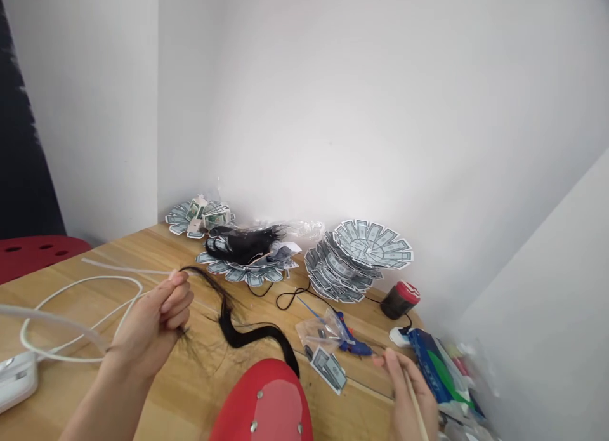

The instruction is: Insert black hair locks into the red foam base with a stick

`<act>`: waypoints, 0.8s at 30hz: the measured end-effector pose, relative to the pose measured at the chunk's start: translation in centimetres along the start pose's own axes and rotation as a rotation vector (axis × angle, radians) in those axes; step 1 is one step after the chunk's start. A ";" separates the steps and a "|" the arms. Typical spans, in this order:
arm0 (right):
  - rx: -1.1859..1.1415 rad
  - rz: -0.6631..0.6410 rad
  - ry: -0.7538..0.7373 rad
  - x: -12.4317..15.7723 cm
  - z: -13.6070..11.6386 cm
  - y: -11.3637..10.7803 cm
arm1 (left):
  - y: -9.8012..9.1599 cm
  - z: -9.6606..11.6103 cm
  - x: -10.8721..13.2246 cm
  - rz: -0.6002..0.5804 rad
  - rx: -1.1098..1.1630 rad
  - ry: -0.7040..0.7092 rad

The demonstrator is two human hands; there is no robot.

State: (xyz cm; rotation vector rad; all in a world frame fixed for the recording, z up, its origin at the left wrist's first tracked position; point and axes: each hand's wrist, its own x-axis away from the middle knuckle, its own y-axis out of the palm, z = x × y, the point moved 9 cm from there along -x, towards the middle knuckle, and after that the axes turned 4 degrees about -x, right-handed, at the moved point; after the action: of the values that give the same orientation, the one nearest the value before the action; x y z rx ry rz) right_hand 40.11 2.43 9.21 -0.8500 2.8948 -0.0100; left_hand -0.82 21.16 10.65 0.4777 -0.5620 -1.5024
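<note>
My left hand (152,320) is closed, its fingers pinching the end of a thin strand of black hair (207,277) above the table. Fine loose hairs hang under those fingers. From the strand a thicker wavy lock of black hair (254,335) runs across the table toward a red dome-shaped object (242,396). This dome has a pink patch and metal studs and stands at the bottom middle. At lower right my right hand (406,387) is closed around a slim pale wooden stick (415,408); its tip is hard to make out.
Paper banknote rosettes (373,244) stand stacked against the wall, with a bundle of black hair (245,244) on others. A blue glue gun (352,342), a plastic bag (321,330), banknote cutouts (328,369) and a red-lidded jar (400,299) lie rightward. A white cable (80,279) loops at left.
</note>
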 end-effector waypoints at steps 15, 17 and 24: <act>0.268 -0.522 -0.487 8.2 -4.5 9.0 | 11.9 -9.7 7.0 -0.489 -0.545 -0.018; 0.249 -0.487 -0.482 8.3 -4.7 8.8 | 12.7 -11.4 8.1 -0.580 -0.626 -0.043; 0.213 -0.463 -0.335 6.8 -5.1 6.9 | 13.4 -10.8 9.2 -0.750 -0.863 0.035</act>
State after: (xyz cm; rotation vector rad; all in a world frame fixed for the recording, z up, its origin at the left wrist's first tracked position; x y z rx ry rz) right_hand 30.14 4.44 13.18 -1.3110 2.2890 -0.1944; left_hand 16.27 11.72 10.85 0.0105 0.3741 -2.2496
